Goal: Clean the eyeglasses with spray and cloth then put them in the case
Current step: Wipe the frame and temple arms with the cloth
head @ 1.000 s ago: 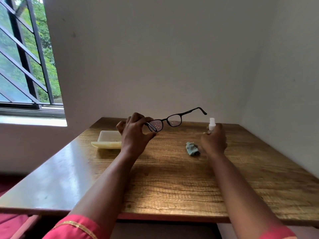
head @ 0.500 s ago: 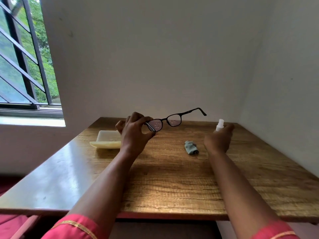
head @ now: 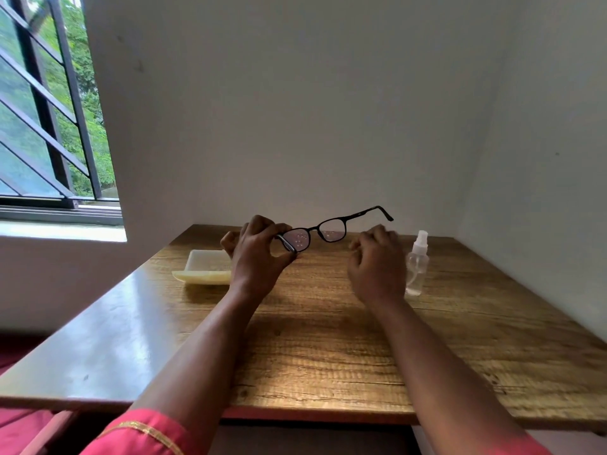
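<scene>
**Entry: eyeglasses in hand, spray bottle set down**

- Left hand (head: pixel 259 257): we hold it raised above the table (head: pixel 328 356), fingers and thumb curled round the near end of the eyeglasses (head: pixel 323 230).
- Eyeglasses: black frame, held up off the table and reaching from our left hand toward the right, over the fingertips of the right hand. Droplets speckle both lenses. The far temple arm is unfolded and points up and away.
- Right hand (head: pixel 377 264): we hold it low over the table, fingers loosely curled downward. We cannot tell whether anything lies under it or in it.
- Spray bottle (head: pixel 416 266): clear, white nozzle, upright on the table just to the right of our right hand, not touched.
- Case (head: pixel 205 269): pale yellow, open, on the table just to the left of our left hand.
- Cloth: not seen by us.
</scene>
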`<state>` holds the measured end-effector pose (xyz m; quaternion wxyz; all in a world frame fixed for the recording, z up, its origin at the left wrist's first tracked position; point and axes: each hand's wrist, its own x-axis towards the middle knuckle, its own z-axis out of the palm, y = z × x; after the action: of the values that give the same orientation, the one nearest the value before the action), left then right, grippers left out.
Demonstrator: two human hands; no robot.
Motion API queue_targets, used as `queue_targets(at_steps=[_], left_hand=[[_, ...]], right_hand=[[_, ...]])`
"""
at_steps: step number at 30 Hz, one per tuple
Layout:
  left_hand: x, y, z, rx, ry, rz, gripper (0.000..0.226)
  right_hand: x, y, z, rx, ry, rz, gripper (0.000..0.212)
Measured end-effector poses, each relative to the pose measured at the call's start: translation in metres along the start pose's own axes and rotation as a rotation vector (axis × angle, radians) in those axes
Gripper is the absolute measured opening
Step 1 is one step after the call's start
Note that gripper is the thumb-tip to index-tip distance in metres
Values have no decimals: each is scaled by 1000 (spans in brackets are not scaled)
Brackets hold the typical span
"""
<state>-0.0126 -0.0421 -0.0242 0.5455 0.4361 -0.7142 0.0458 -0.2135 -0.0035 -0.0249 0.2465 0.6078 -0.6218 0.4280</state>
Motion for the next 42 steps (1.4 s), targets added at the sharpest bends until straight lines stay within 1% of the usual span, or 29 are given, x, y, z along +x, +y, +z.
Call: queue_targets(at_steps=[2,4,8,12,14,15,17,18,20,22,24,25,27,30,33,37,39,42], left_hand=[[0,0,0,2,3,-1,52],[0,0,-1,12,2,-4,52],[0,-1,0,16,-2,1,52],[0,-1,1,17,8,-5,52],[0,1,1,30,23,-7,52],[0,1,0,32,28,-9,52],[-1,3,-1,34,28,-10,51],[-1,3,-1,39,27,-10,50],[-1,4,-2,54,26,-4,50],[-1,5,-2,56,18,-4,51],[0,5,-2,38,-10,-5,51],[0,5,-2,24,-25,-3,52],[-1,5,-2,4,-42,7,52],[-1,6,-1,-7,-42,35,52],[-2,8,-1,-3,-27,67,49],[-2,8,1,7,-32,97,50],[-2,8,1,12,-32,101,50],[-1,9,0,29,-20,93,49]], right_hand=[[-4,-1,5,-40,-192,24,14],[-5,0,4,-128,-291,57,20],[-5,2,-1,-165,-353,182,29],[-7,1,-4,-162,-492,276,21],[-7,-1,-5,-124,-518,287,18],[-7,-2,-6,-83,-510,278,17],[-5,-5,-7,74,-456,225,12],[-4,-8,-8,177,-396,174,9],[-1,-14,-11,343,-214,33,9],[-1,-21,-14,414,-70,-118,11],[-3,-26,-12,438,-19,-225,8],[-4,-27,-10,433,-21,-262,7],[-6,-28,-6,393,-26,-327,12],[-7,-29,0,275,-28,-412,23],[-8,-32,4,160,-57,-492,25],[-10,-38,7,163,-133,-615,31],[-9,-38,6,105,-113,-631,32],[-7,-37,2,-2,-18,-532,32]])
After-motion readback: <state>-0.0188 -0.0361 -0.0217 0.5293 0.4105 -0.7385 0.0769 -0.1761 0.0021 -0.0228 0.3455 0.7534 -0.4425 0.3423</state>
